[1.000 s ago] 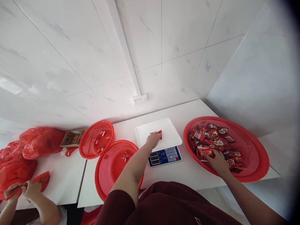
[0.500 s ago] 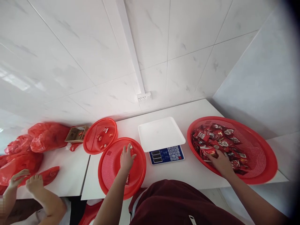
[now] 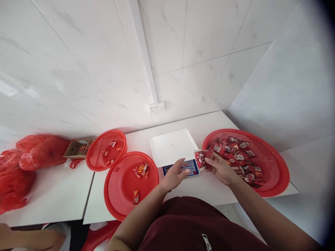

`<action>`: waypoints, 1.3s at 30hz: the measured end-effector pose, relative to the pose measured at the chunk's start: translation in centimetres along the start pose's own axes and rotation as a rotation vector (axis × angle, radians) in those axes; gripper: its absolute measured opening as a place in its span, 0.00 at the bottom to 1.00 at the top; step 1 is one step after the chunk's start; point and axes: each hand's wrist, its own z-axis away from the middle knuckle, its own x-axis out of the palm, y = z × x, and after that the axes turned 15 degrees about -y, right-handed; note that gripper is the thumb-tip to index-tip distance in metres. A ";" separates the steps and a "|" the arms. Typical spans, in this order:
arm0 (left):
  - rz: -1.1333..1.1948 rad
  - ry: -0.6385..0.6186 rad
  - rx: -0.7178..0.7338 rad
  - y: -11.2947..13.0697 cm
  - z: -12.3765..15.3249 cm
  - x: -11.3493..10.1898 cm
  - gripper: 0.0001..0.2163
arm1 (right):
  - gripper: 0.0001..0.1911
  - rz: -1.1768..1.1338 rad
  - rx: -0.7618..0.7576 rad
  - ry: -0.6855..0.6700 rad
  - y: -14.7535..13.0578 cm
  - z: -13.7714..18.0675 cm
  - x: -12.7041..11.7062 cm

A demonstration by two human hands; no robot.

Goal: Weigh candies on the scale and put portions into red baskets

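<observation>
Held packet: a flat red-and-white printed packet [image 3: 200,159], at the right hand's fingertips, beside the scale tray.
Right hand: the right hand [image 3: 220,169] pinches this packet, perhaps with another behind it.
Left hand: the left hand [image 3: 176,175], fingers spread, grasps nothing visible; it hovers before the scale.
Scale: a white rectangular tray [image 3: 171,148] beyond both hands, its blue keypad [image 3: 192,166] partly covered by the left hand.
Large basket: a wide red plastic mesh basket [image 3: 284,167], right of the right hand, heaped with red packets.
Near basket: a round red plastic basket [image 3: 111,205], left of the left hand, holding a few small wrapped pieces [image 3: 141,169].
Progress: judged little advanced; the heap remains large, the pieces at left few, the held packet not set down.
Change, from half a second earlier: the left hand has left the near basket; the right has lifted out of the large one.
</observation>
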 end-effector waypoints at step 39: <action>0.504 0.202 -0.144 -2.4 0.2 -2.4 0.11 | 0.15 -0.175 0.319 -0.149 5.6 0.3 3.0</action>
